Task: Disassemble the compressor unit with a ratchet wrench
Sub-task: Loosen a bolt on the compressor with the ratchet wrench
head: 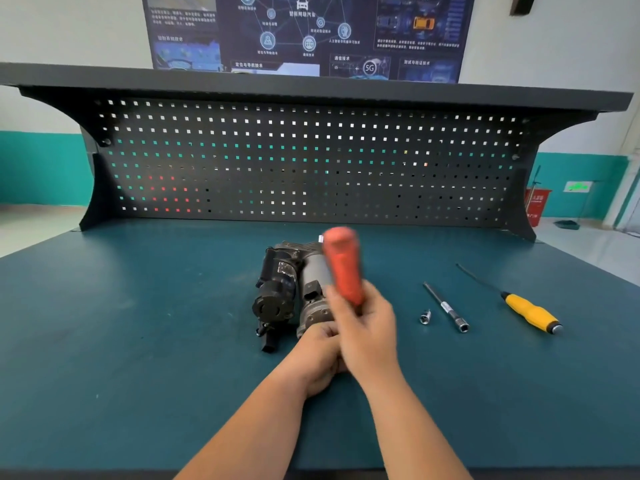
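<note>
Likely heavy, rigid compressor (287,289) — best braced at six o'clock end, by left hand (318,362), grip hidden; ratchet wrench (343,268) clasped in right hand (367,334).

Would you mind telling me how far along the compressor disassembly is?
Done: nothing looks removed; the compressor unit appears whole. In hand: the right hand grips the blurred orange-handled wrench by it, the left hand at its near end. Left: all the disassembly; the socket and extension bar lie loose beside it.
</note>
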A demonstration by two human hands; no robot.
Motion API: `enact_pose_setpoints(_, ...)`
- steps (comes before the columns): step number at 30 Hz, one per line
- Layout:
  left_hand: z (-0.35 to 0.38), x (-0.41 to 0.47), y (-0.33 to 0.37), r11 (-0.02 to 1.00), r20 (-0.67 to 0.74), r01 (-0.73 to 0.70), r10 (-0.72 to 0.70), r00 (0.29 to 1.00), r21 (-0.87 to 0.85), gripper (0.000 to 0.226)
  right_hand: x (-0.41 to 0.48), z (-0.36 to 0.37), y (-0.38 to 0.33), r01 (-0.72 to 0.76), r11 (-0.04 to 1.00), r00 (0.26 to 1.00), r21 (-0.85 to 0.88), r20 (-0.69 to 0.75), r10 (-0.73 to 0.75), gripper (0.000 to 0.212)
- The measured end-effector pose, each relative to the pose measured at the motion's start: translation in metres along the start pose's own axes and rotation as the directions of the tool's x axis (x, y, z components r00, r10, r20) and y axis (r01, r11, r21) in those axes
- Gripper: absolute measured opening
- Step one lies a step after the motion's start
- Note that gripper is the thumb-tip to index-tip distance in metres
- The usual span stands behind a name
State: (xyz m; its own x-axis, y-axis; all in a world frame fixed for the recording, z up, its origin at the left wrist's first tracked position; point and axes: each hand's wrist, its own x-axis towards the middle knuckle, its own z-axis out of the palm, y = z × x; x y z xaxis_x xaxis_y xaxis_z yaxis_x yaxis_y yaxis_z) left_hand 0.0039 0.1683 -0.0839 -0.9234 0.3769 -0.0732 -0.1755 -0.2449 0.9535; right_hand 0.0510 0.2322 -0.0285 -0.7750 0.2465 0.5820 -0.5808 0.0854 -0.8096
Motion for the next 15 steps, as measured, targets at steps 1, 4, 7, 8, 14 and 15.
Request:
enact_pose_setpoints(1, 0.000, 0.001, 0.000, 1.000, -0.008, -0.005, 0.005, 1.000, 0.015, 0.008, 0.000, -0.005, 0.000, -0.057, 0.988, 0.993, 0.144, -0.093, 0.071, 0.023)
enact_pose_setpoints(4, -0.002, -0.001, 0.002, 0.999, 0.006, -0.008, 0.008, 1.000, 0.044, 0.008, 0.005, -0.022, 0.003, -0.091, 0.850, 0.891, 0.519, -0.339, 0.303, 0.031)
enact_pose_setpoints(7, 0.000, -0.003, 0.004, 0.999, 0.033, -0.002, 0.001, 0.999, 0.043, 0.016, 0.009, -0.040, 0.013, -0.108, 0.626, 0.680, 0.772, -0.402, 0.613, 0.039)
enact_pose_setpoints(8, 0.002, -0.005, 0.006, 0.999, 0.037, 0.002, -0.003, 0.999, 0.042, 0.018, 0.008, -0.044, 0.018, -0.106, 0.562, 0.628, 0.821, -0.383, 0.677, 0.039)
enact_pose_setpoints(14, 0.004, -0.008, 0.006, 0.998, 0.020, -0.035, 0.035, 0.999, 0.047, 0.018, 0.010, -0.029, 0.013, -0.056, 0.808, 0.754, 0.587, -0.505, 0.420, 0.026)
enact_pose_setpoints(15, 0.003, -0.008, 0.008, 0.998, 0.031, -0.035, 0.033, 0.999, 0.045, 0.019, 0.010, -0.024, 0.010, -0.031, 0.861, 0.821, 0.508, -0.479, 0.313, 0.023)
